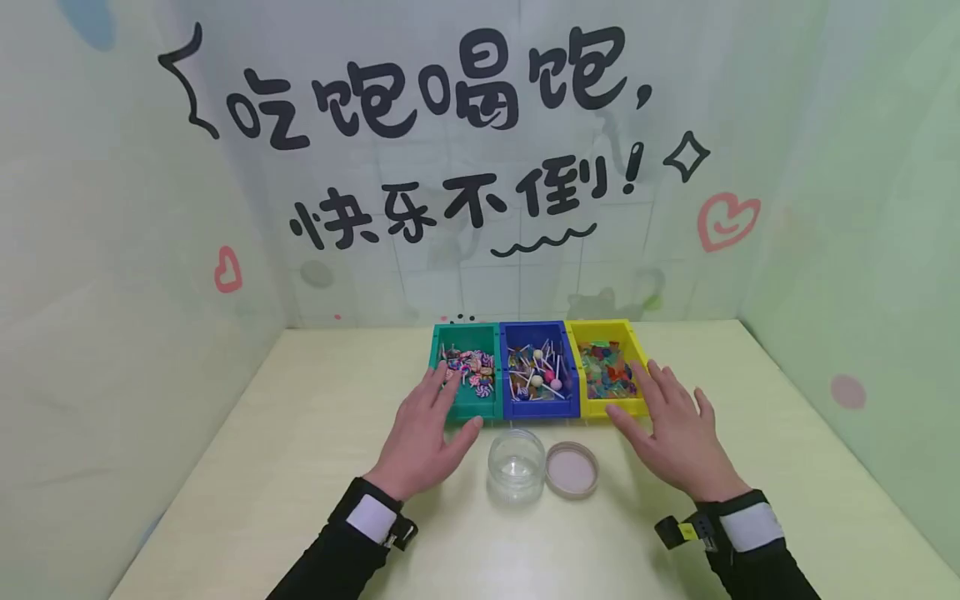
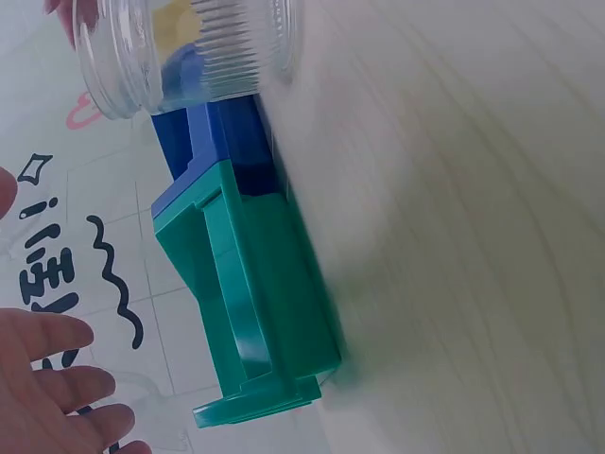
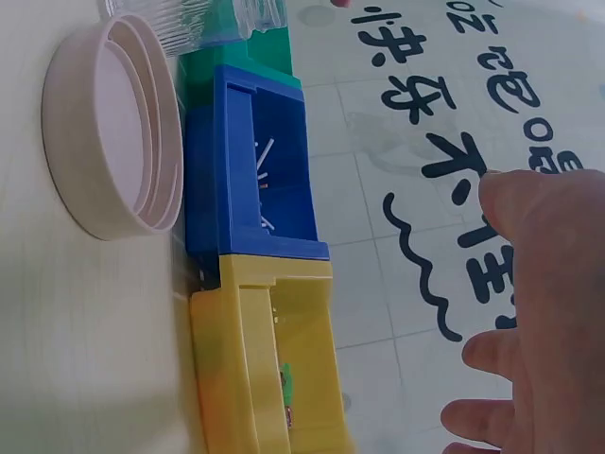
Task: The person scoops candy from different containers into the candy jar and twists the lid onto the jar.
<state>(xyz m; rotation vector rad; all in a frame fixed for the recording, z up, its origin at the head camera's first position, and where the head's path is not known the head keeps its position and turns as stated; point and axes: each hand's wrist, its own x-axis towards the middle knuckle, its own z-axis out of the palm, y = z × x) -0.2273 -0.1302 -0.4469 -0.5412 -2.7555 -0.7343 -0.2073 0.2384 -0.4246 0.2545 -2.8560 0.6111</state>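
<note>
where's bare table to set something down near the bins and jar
Bare table lies left of the left hand, and right of the right hand to the wall. It is crowded in the middle: clear jar and pink lid sit just before the green bin, blue bin and yellow bin.

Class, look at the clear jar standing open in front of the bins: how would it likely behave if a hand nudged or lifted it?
The clear jar is empty, so probably light. Squat and upright on the table, it would likely slide rather than tip. Its smooth wall may feel slippery; the ribbed neck offers fingers better hold.
</note>
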